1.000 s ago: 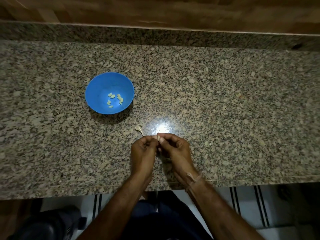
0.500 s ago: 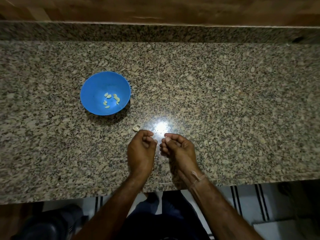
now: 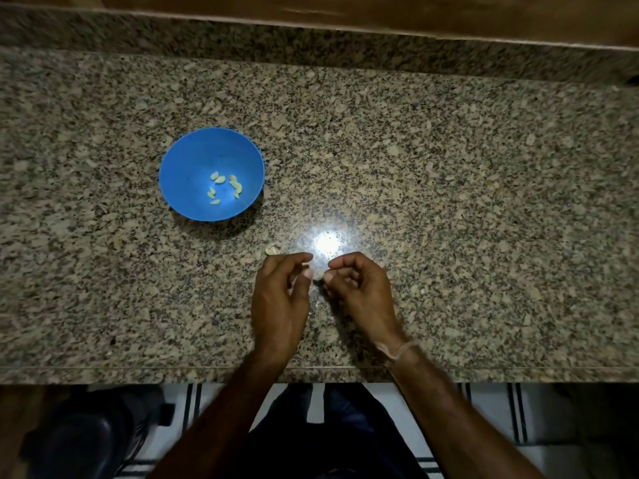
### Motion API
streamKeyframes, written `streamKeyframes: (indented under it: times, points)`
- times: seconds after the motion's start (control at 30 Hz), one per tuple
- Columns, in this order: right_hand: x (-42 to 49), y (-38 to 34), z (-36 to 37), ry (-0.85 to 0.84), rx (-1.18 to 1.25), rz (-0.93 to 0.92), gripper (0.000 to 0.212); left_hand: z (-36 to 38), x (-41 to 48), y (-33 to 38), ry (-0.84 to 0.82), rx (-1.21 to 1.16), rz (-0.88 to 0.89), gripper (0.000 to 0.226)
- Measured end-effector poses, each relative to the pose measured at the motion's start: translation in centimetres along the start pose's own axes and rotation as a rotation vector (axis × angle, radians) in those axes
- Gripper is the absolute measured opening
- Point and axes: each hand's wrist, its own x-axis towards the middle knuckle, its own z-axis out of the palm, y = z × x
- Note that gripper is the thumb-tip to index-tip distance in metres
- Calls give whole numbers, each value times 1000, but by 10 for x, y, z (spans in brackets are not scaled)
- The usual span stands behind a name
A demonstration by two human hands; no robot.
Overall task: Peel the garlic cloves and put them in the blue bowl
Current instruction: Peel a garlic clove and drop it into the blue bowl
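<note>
The blue bowl [image 3: 186, 167] stands on the granite counter, left of centre, with several peeled garlic cloves [image 3: 225, 189] in its bottom. Both hands hover close together above the counter's front part. My left hand [image 3: 280, 299] has curled fingers and pinches a small pale garlic clove [image 3: 306, 265] between thumb and forefinger. My right hand [image 3: 359, 288] is a finger's width to its right, fingers curled inward with the tips against the thumb; nothing shows in it. A loose piece of garlic skin [image 3: 273, 249] lies on the counter just beyond my left hand.
The granite counter [image 3: 466, 202] runs across the whole view, with a raised granite strip and wood along the back. A bright lamp reflection [image 3: 327, 243] sits just beyond the hands. Its front edge lies near my wrists, with striped floor below.
The hands, joined on the clove one second ago, have drawn slightly apart. The view has shifted a little; the bowl and the skin on the counter stay put.
</note>
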Motion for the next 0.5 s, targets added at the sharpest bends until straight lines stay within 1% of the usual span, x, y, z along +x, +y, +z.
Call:
streamKeyframes:
  times: [0.1, 0.17, 0.2, 0.23, 0.27, 0.3, 0.33, 0.4, 0.43, 0.5]
  points:
    - [-1, -3, 10, -40, 26, -2, 21, -3, -1, 1, -6, -120, -83, 5]
    - [-5, -5, 17, -77, 75, 4, 14, -8, -1, -2, 21, -146, -115, 10]
    - [-7, -5, 18, -82, 57, -26, 10, -14, 0, -6, 54, -148, -129, 11]
    - [-10, -4, 17, -73, 9, -77, 12, -20, 2, -11, 102, -144, -140, 11]
    - [-13, -1, 14, -67, -55, -134, 19, -27, 4, -18, 151, -137, -147, 9]
    - [-17, 4, 8, -52, -181, -189, 30, -35, 7, -27, 190, -127, -147, 8]
    - [-19, 11, 0, -32, -385, -251, 45, -41, 9, -36, 211, -115, -146, 7]
    - [-26, 32, -18, -42, -887, -358, 73, -50, 11, -52, 217, -77, -135, 12]
    - [-29, 43, -25, -60, -1061, -378, 81, -51, 10, -57, 211, -48, -120, 17]
    - [-36, 60, -33, -67, -1257, -384, 87, -51, 2, -62, 208, 10, -75, 29]
